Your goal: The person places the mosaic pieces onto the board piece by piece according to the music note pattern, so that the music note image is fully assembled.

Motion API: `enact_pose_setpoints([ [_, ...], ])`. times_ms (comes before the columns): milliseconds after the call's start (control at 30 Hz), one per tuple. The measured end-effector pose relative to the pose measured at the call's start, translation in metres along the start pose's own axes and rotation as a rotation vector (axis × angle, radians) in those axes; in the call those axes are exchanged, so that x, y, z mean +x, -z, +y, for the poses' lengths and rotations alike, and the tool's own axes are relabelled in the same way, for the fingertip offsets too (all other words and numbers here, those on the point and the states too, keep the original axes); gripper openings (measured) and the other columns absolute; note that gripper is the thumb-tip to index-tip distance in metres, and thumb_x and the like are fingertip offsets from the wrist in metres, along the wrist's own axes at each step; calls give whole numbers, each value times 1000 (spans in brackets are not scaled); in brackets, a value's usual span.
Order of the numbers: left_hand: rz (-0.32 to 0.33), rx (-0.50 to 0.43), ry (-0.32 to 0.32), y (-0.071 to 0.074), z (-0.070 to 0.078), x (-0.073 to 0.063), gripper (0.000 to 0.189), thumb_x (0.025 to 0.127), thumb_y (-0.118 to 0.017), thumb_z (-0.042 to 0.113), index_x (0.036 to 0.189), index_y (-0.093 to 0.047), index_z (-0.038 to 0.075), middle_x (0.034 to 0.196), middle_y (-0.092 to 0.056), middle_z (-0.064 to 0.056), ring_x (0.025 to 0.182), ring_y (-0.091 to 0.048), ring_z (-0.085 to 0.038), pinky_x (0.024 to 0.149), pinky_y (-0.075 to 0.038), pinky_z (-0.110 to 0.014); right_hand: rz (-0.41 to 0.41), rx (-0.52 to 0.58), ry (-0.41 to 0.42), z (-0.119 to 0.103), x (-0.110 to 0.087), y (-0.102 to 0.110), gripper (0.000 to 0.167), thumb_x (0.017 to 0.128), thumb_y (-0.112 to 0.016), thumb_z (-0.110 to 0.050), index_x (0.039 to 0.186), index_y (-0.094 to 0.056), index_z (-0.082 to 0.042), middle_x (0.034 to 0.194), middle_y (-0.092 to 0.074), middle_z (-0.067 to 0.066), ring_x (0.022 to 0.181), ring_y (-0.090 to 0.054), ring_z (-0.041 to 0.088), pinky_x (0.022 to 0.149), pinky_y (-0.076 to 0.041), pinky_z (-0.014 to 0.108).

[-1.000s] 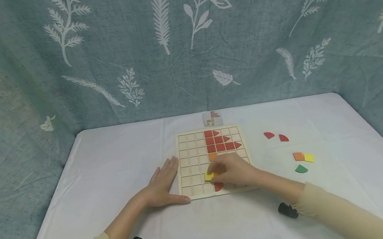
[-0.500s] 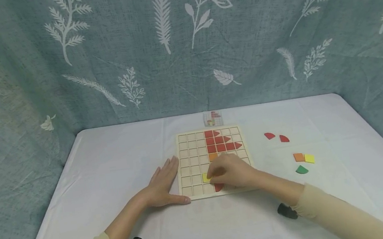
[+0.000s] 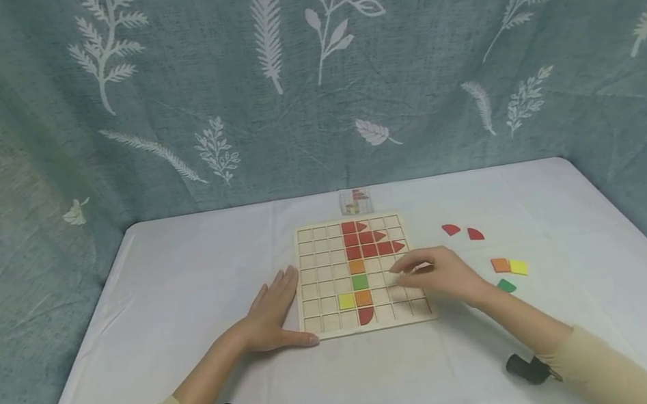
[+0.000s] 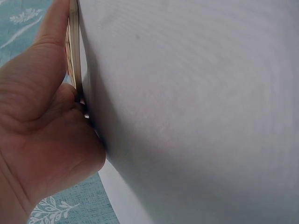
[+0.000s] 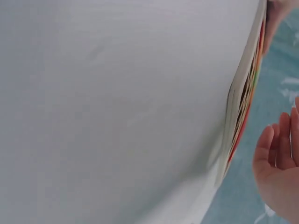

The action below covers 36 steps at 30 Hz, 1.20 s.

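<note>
A wooden grid board (image 3: 322, 271) lies on the table with coloured tiles set in its squares. My left hand (image 3: 268, 317) rests flat on the table, fingertips and thumb against the board's left edge. In the left wrist view the thumb of that hand (image 4: 42, 93) lies along the board's side. My right hand (image 3: 436, 276) hovers over the right part of the board, fingers loosely bent and nothing between them. A yellow square tile (image 3: 346, 301) sits in the grid, left of an orange square tile (image 3: 363, 298). Below that orange one is a red quarter-round tile (image 3: 366, 315).
Right of the board lie red quarter-round tiles (image 3: 451, 229), an orange tile (image 3: 500, 265), a yellow tile (image 3: 518, 267) and a green tile (image 3: 506, 286). A small pattern card (image 3: 356, 201) lies behind the board. A patterned curtain (image 3: 264, 134) hangs behind the table.
The yellow square tile went from my right hand's pinch into a square of the grid. My right hand then let go and moved right, uncovering a green tile. The left hand stayed put.
</note>
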<state>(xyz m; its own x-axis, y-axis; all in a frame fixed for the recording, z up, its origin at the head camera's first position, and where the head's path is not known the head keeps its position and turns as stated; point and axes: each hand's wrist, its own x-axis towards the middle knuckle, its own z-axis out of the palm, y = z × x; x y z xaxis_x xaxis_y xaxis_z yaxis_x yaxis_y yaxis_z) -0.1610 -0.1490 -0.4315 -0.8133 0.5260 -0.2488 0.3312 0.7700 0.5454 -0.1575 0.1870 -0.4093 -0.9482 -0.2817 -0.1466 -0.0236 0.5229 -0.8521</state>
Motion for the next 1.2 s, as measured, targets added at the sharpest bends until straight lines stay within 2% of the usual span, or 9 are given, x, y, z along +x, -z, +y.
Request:
enact_pose_setpoints([
  [167, 1, -7, -1, 1, 1, -1, 123, 74, -78, 56, 154, -7, -4, 161, -5, -20, 149, 2, -34, 118, 1, -54, 37, 52, -40, 12, -14, 23, 32, 86, -76, -30, 114, -72, -14, 113, -68, 0, 105, -61, 19, 92, -51, 35],
  [267, 5, -22, -7, 2, 3, -2, 122, 74, -79, 54, 154, -8, -5, 161, -6, -21, 148, 1, -35, 118, 1, -55, 76, 41, -59, 19, -25, 39, 34, 88, -75, -28, 116, -71, -11, 115, -68, 4, 106, -61, 21, 90, -52, 34],
  [400, 6, -26, -10, 3, 4, -3, 121, 74, -79, 54, 154, -8, -5, 161, -6, -21, 148, 1, -35, 118, 0, -55, 144, -53, -65, 32, -40, 63, 36, 90, -72, -28, 119, -69, -7, 117, -67, 8, 105, -61, 23, 89, -53, 37],
  [500, 8, -22, -12, 3, 4, -3, 122, 74, -79, 54, 154, -9, -5, 161, -6, -21, 148, 0, -35, 118, 0, -55, 190, -141, -101, 46, -52, 81, 39, 92, -70, -34, 121, -67, -8, 117, -67, 9, 107, -58, 24, 88, -52, 38],
  [700, 1, -23, -14, 3, 2, -2, 123, 74, -78, 56, 154, -8, -4, 161, -5, -21, 148, 1, -35, 118, 0, -55, 219, -228, -187, 73, -70, 109, 47, 90, -71, -39, 123, -66, -5, 119, -65, 15, 110, -55, 30, 78, -50, 27],
  [833, 0, -26, -21, 3, 1, -2, 123, 74, -78, 55, 154, -7, -5, 161, -5, -22, 148, 1, -36, 117, 0, -56, 215, -278, -219, 87, -75, 118, 46, 89, -72, -32, 124, -64, -2, 124, -62, 21, 112, -56, 35, 76, -52, 24],
  [967, 2, -23, -24, 1, 0, -1, 122, 74, -79, 55, 154, -7, -5, 161, -5, -21, 148, 1, -35, 118, 0, -55, 201, -312, -220, 92, -77, 121, 43, 89, -72, -22, 124, -63, 2, 123, -60, 25, 110, -56, 40, 81, -55, 38],
  [1000, 2, -22, -24, 1, -1, -1, 122, 74, -79, 55, 154, -7, -4, 161, -5, -21, 149, 2, -35, 118, 0, -55, 202, -322, -219, 92, -78, 121, 42, 89, -72, -20, 123, -63, 2, 121, -61, 25, 108, -56, 39, 80, -55, 38],
  [1200, -2, -16, -21, 1, -1, 0, 123, 74, -78, 56, 154, -7, -4, 161, -5, -20, 149, 2, -34, 118, 0, -54, 235, -366, -194, 94, -78, 119, 37, 88, -73, -18, 119, -66, 1, 104, -67, 15, 97, -60, 31, 67, -50, 17],
])
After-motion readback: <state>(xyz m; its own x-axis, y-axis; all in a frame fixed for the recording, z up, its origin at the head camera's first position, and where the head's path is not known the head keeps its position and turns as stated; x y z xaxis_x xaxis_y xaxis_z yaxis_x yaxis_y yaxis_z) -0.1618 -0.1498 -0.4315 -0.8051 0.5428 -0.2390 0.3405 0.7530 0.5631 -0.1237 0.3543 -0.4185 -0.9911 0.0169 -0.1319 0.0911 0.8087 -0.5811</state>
